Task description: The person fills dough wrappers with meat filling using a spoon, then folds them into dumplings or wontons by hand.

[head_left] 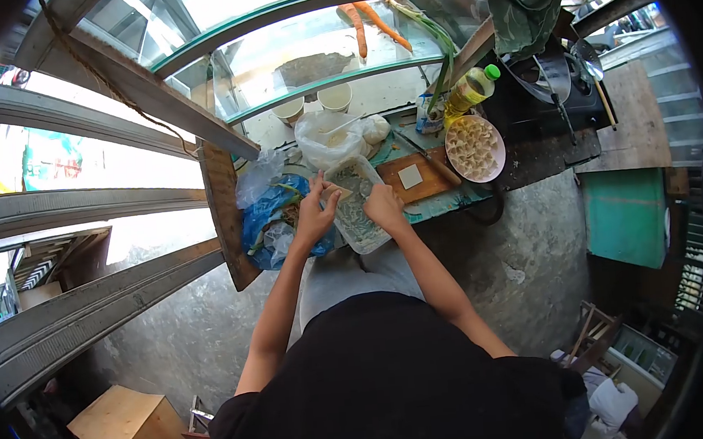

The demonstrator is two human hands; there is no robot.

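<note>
My left hand [315,209] pinches a pale dumpling wrapper [338,191] over the left rim of a clear plastic tub [365,246]. A greyish-green filling [355,219] lies in the tub. My right hand [384,207] is at the tub's right side with its fingers curled; whatever they hold is hidden. On the wooden cutting board [432,188] to the right lies one square wrapper [410,176]. A knife [443,169] with a wooden handle rests across the board. Beside it, folded dumplings [472,147] fill a pink plate [498,165].
A yellow oil bottle [470,90] with a green cap stands behind the plate, near a stove [583,89]. Plastic bags [331,143] and a blue bag [262,218] crowd the left. Carrots [357,33] lie behind the glass case. A wooden post [225,204] borders the left.
</note>
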